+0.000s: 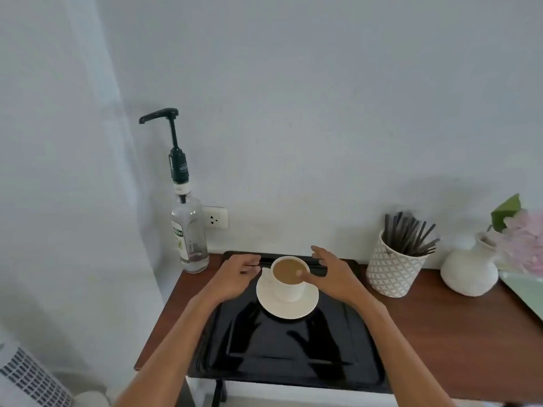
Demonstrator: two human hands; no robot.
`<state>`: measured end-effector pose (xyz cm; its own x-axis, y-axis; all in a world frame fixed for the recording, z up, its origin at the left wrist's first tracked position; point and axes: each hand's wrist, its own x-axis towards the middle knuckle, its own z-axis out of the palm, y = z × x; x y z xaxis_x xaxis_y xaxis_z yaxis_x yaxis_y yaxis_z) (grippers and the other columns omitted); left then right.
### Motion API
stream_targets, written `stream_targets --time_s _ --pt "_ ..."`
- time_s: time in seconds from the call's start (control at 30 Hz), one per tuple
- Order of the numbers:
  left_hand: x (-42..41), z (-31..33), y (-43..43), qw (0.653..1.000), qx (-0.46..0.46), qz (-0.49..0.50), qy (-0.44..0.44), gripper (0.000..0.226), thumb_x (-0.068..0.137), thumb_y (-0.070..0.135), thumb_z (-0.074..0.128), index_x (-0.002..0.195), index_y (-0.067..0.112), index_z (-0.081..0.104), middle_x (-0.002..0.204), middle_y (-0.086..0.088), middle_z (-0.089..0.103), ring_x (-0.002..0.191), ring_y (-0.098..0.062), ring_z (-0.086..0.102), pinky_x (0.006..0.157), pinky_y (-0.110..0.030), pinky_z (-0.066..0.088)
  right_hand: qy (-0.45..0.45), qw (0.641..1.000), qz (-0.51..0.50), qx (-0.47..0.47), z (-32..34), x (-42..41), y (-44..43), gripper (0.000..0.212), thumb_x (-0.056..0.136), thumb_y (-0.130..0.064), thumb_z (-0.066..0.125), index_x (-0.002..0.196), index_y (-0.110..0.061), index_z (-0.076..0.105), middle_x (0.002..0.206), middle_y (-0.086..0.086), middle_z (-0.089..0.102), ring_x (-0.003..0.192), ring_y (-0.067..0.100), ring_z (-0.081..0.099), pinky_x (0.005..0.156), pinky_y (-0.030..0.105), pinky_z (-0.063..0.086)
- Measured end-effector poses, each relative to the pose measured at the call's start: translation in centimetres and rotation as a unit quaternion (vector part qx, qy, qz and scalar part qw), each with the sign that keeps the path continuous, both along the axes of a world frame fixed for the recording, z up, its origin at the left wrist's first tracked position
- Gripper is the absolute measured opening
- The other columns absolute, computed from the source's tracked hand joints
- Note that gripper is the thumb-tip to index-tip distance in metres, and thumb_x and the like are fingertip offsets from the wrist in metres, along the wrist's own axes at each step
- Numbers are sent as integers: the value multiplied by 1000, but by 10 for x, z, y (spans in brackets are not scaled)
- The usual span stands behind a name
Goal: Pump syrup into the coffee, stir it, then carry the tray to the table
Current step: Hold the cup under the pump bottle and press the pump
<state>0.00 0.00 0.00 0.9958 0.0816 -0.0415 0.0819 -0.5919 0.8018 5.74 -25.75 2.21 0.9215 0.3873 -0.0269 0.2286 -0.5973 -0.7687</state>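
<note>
Both hands are flanking the coffee cup (289, 277) on its saucer at the black tray's (282, 359) far end: left hand (235, 277) loosely curled, grasping nothing visible, right hand (329, 274) spread, empty. Pumping seemingly is pending; next, bringing cup under the syrup bottle's (188, 227) spout.

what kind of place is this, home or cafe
Probably a small coffee station, in a cafe or a home; I cannot tell which. A syrup pump bottle, a pot of dark stirrers and a cup of coffee on a black tray suggest it.

Right hand (332, 277) hides part of the cup (289, 277) rim (perhaps touching).
</note>
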Motion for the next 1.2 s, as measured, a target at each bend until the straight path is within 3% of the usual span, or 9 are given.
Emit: stream_targets --time_s 0.1,0.17,0.27,0.33,0.43,0.57,0.77,0.97,1.2 --pt "9 -15 -8 999 -42 34 -4 36 105 30 52 137 15 63 139 -6 66 128 -20 62 102 -25 45 46 999 10 24 -16 10 -3 117 57 -70 83 156 -32 35 148 -11 50 138 13 46 114 37 38" --pt "3 -23 -15 994 -83 65 -12 34 107 36 47 121 16 71 124 -11 74 118 -24 68 102 -36 52 46 998 17 33 -27 4 -2 120 53 -67 88 156 -32 37 147 -13 52 136 10 47 111 32 38" --pt "13 -30 -29 981 -142 128 -24 43 108 34 43 111 4 74 104 -15 78 99 -26 74 94 -46 59 44 997 28 51 -38 12 1 116 52 -59 92 153 -30 42 145 -13 55 133 8 51 110 30 40" --pt "17 -35 -38 975 -153 158 -40 48 108 33 44 96 -4 73 90 -23 75 82 -27 71 83 -45 59 41 997 34 62 -43 17 4 110 53 -56 94 149 -32 46 141 -15 58 130 6 54 112 34 43" --pt "17 -39 -50 963 -169 201 -64 50 106 33 47 83 -7 66 78 -26 69 69 -24 64 66 -29 57 34 995 52 81 -50 23 6 104 52 -53 96 143 -37 51 131 -22 63 122 -2 57 106 29 46" --pt "19 -46 -54 951 -197 225 -80 47 106 31 50 81 -3 70 81 -20 76 82 -33 73 80 -41 61 37 992 67 104 -57 27 8 95 51 -49 97 135 -42 54 122 -26 66 115 -10 58 99 22 47" --pt "21 -50 -55 939 -235 233 -96 38 102 31 59 78 8 78 76 -8 80 78 -26 77 77 -33 62 12 990 70 122 -59 28 9 83 49 -48 98 123 -48 59 116 -32 67 109 -5 63 96 24 51" --pt "21 -46 -53 931 -257 233 -110 30 99 27 64 77 13 80 76 -4 81 75 -18 78 73 -24 61 -10 988 65 139 -54 26 14 76 50 -45 97 120 -47 64 115 -23 72 108 2 67 95 30 55" --pt "14 -28 -40 916 -333 188 -117 17 97 19 68 92 24 84 95 -4 83 94 -21 79 87 -35 62 -36 986 80 140 -30 29 22 77 51 -50 97 121 -45 65 115 -24 72 109 1 67 92 23 54"
